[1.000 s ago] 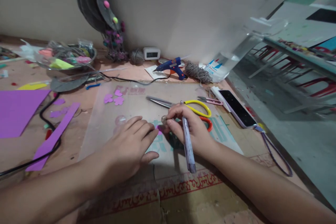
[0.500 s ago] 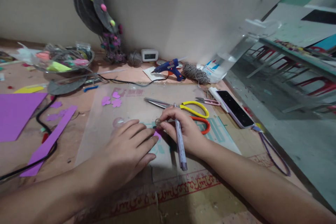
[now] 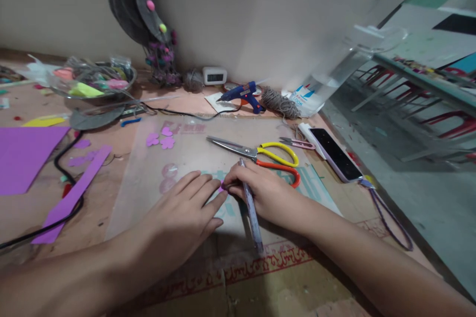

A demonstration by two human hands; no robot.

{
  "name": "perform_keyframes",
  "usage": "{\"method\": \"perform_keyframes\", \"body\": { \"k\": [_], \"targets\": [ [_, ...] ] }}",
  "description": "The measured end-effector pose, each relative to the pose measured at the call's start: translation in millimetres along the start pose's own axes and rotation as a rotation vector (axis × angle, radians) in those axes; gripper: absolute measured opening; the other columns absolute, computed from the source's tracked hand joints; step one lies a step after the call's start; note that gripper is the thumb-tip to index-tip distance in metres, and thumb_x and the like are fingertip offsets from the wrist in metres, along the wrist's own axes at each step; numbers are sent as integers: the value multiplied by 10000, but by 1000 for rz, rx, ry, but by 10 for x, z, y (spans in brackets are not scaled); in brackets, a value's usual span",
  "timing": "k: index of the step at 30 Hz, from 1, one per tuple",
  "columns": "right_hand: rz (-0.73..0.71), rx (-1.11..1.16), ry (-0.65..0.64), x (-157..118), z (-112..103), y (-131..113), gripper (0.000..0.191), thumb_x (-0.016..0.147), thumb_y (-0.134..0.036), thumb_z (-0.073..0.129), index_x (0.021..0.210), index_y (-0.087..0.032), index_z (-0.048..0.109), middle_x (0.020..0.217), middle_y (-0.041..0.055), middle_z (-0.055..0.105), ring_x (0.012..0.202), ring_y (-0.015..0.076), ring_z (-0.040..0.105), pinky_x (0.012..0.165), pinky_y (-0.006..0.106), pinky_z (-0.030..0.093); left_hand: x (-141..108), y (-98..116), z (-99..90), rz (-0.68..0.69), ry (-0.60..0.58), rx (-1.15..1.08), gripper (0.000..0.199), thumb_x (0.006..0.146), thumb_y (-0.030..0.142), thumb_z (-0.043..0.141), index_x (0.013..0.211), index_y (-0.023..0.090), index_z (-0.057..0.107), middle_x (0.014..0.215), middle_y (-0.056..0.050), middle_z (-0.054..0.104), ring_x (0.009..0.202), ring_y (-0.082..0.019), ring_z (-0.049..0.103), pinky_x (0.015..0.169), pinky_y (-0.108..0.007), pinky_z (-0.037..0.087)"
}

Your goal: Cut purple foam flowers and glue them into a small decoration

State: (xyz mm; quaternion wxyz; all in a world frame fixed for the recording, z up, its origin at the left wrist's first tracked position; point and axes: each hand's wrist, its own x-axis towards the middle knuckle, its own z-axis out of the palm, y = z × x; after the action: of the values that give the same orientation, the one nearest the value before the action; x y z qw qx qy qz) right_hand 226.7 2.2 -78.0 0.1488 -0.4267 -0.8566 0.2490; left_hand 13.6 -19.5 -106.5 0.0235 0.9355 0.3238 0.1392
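My left hand (image 3: 191, 208) lies palm down on the translucent sheet (image 3: 130, 188), its fingers stretched out. Close to its fingertips, a small purple foam piece (image 3: 222, 186) shows in part between my two hands. My right hand (image 3: 256, 183) is closed, with a greyish-purple pen (image 3: 252, 213) tucked between its fingers and slanting down toward me. The thumb and fingertips of that hand meet at the purple piece; whether they also pinch something small is hidden. Just beyond the right hand lie scissors (image 3: 279, 153) with one yellow and one orange handle.
Purple flower cut-outs (image 3: 167, 142) lie on the sheet. Purple foam sheet (image 3: 29, 158) and a black cable (image 3: 59, 163) are at left. Behind stand a full bowl (image 3: 92, 91), a blue glue gun (image 3: 241, 94) and grey yarn (image 3: 280, 103). A phone (image 3: 336, 153) and thread snips (image 3: 297, 142) are at right.
My right hand has lowered its fingertips onto the purple piece; the small round thing seen in them is now hidden. The pen tilts more. My left hand stays almost in place.
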Motion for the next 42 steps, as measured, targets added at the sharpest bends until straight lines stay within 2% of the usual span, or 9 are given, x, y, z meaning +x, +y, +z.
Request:
{"method": "perform_keyframes", "body": {
  "k": [4,14,20,24,29,34,39,42],
  "targets": [
    [4,-33,16,13,14,15,65,915,-135,527,922,-184,570,871,44,590,811,174,553,718,293,441,-11,7,16,41,-8,52,325,908,231,523,1205,125,599,1191,-129,646,1118,-294,557,1045,-499,339],
    [30,-13,34,25,27,58,36,905,-166,560,924,-196,564,898,47,612,831,180,574,741,298,450,-27,18,-5,37,1,60,332,921,230,493,1202,85,593,1197,-135,655,1093,-286,562,1062,-500,310],
    [8,16,38,24,46,13,51,902,-149,562,932,-189,570,911,44,616,852,174,577,757,285,449,10,-32,-67,-32,-17,-79,303,882,240,552,1162,146,625,1133,-118,635,1080,-300,540,1027,-541,353],
    [-19,-81,19,25,75,-44,82,918,-129,502,931,-188,557,894,50,585,817,179,551,721,285,440,11,-29,-85,-37,-20,-80,314,870,246,569,1165,157,630,1097,-119,629,1064,-300,537,1017,-549,366],
    [-99,-250,11,15,125,-51,143,914,-94,439,954,-184,543,916,80,561,795,199,512,695,302,422,-14,6,-42,-17,36,-14,335,894,243,526,1197,135,617,1230,-128,617,1174,-306,501,1067,-534,312],
    [-15,-154,41,39,103,-42,87,917,-128,488,929,-188,550,861,52,567,791,186,542,696,289,426,-39,11,13,35,57,7,344,913,245,491,1207,106,603,1193,-118,647,1150,-292,522,1084,-516,278],
    [2,-86,56,47,62,-13,59,897,-139,540,926,-187,556,864,48,591,797,182,562,705,288,435,-45,-10,-5,-9,27,-47,401,892,285,508,1244,104,573,1212,-137,607,1114,-293,521,1070,-509,287],
    [17,-54,55,33,61,7,52,890,-149,559,922,-190,555,876,49,604,801,181,571,712,290,443,-39,-16,-35,-21,9,-52,418,873,294,522,1243,106,578,1171,-140,605,1070,-310,514,1011,-515,336]
  ]
}}
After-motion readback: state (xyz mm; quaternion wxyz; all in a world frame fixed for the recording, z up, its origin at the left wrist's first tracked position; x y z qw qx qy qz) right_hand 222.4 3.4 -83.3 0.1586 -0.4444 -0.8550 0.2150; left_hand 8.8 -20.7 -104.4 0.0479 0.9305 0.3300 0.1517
